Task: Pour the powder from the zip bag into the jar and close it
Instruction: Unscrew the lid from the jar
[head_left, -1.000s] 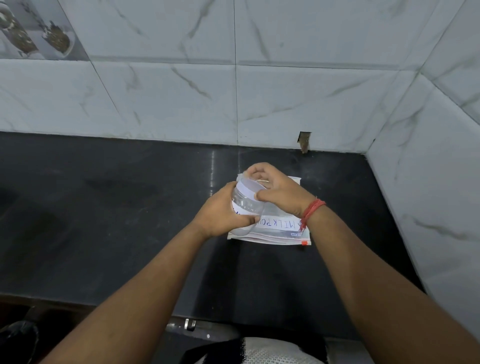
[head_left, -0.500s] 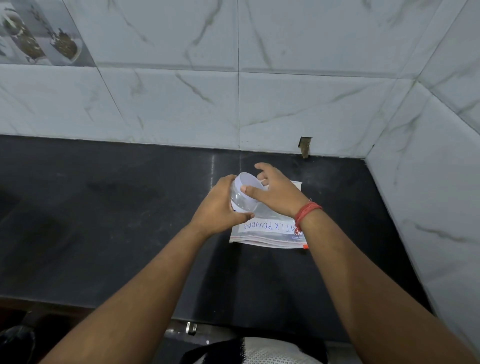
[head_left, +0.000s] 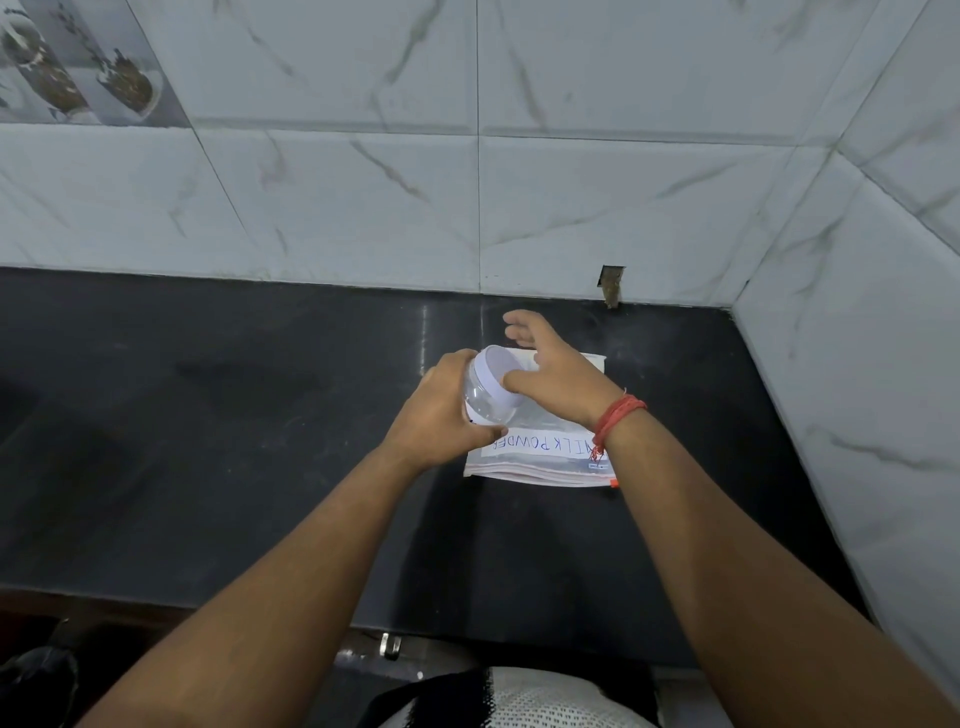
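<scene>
My left hand (head_left: 441, 415) grips a small clear jar (head_left: 485, 408) and holds it tilted above the counter, its white lid (head_left: 496, 370) facing up and to the right. My right hand (head_left: 556, 374) hovers at the lid with the thumb against its rim and the fingers spread loosely beyond it. Under both hands a zip bag (head_left: 545, 451) labelled "MILK POWDER" lies flat on the black counter (head_left: 208, 441), partly hidden by my right wrist. The jar looks empty.
White marble-look tiled walls stand behind the counter and along its right side, forming a corner (head_left: 732, 306). The counter's front edge (head_left: 260, 603) runs near my body. A small dark notch (head_left: 610, 286) sits at the base of the back wall.
My right hand has loosened from its grip round the lid, and its fingers now spread away. The jar has tipped further toward the right. The bag has not moved.
</scene>
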